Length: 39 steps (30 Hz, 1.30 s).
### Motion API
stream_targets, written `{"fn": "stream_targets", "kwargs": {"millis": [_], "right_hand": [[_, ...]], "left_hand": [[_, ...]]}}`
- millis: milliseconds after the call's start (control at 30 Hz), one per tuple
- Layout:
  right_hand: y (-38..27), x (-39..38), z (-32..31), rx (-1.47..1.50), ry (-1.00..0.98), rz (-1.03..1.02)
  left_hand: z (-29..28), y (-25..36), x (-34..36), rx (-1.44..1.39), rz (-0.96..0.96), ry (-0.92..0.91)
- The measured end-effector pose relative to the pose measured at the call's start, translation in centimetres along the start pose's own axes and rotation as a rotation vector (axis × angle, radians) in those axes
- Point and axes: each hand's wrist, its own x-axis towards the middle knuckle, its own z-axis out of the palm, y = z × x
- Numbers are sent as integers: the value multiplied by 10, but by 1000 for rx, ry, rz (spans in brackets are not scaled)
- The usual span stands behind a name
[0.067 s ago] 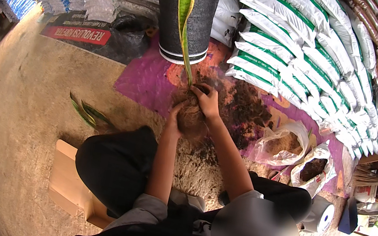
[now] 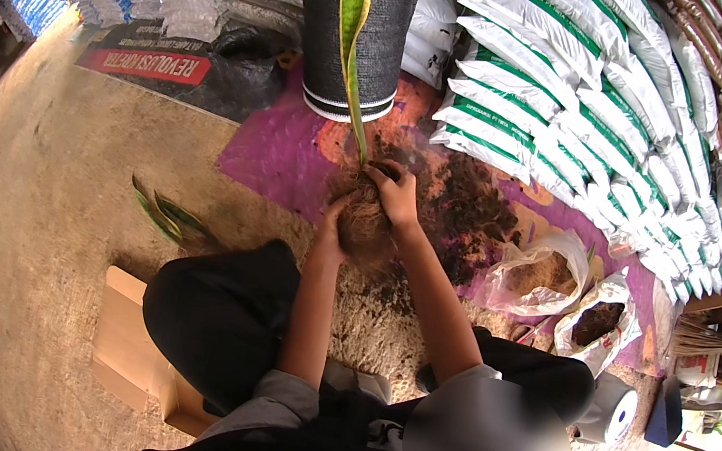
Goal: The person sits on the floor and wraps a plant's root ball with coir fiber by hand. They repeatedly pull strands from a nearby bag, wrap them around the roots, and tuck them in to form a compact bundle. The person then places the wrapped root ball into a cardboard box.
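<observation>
Between my two hands is a ball of brown fibre, like coconut coir (image 2: 367, 230), around the base of a snake plant (image 2: 354, 7). The plant's single long leaf, green with yellow edges, rises away from me. My left hand (image 2: 334, 224) is curved against the left side of the fibre ball. On its upper right, my right hand (image 2: 397, 195) grips with bent fingers close to the leaf's base. Some fingertips are hidden by the fibre. Loose dark soil (image 2: 477, 207) lies on the purple and orange sheet (image 2: 267, 156) beside and beyond the ball.
Right of my hands stand an open bag of brown fibre (image 2: 545, 275) and a white bag of dark soil (image 2: 596, 325). A second snake plant (image 2: 172, 216) lies left. An open cardboard box (image 2: 126, 343) sits by my knee. A black roll (image 2: 358, 41) and stacked white-green sacks (image 2: 512, 83) stand beyond.
</observation>
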Motion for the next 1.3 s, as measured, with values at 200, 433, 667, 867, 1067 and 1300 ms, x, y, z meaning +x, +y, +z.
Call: {"fn": "stream_targets", "kwargs": {"millis": [200,433,667,867,1067,1300], "right_hand": [[4,-8,-12,-71,-9,1],[-20,-3,-45,-230,-45,-123],[-31,-61,-44,-594,255,-726],[-24,-50,-26,-506,-98,-534],[-28,-33,-23,-345,54,-358],[-27,-12,-49,-337,-58,-336]], "left_hand": [[17,-1,-8,29,-28,10],[10,6,4,-23,-49,-75],[14,4,1,-62,19,-158],[5,-3,12,83,20,-4],[14,-1,-6,104,-57,166],[28,-1,-4,161,-45,215]]}}
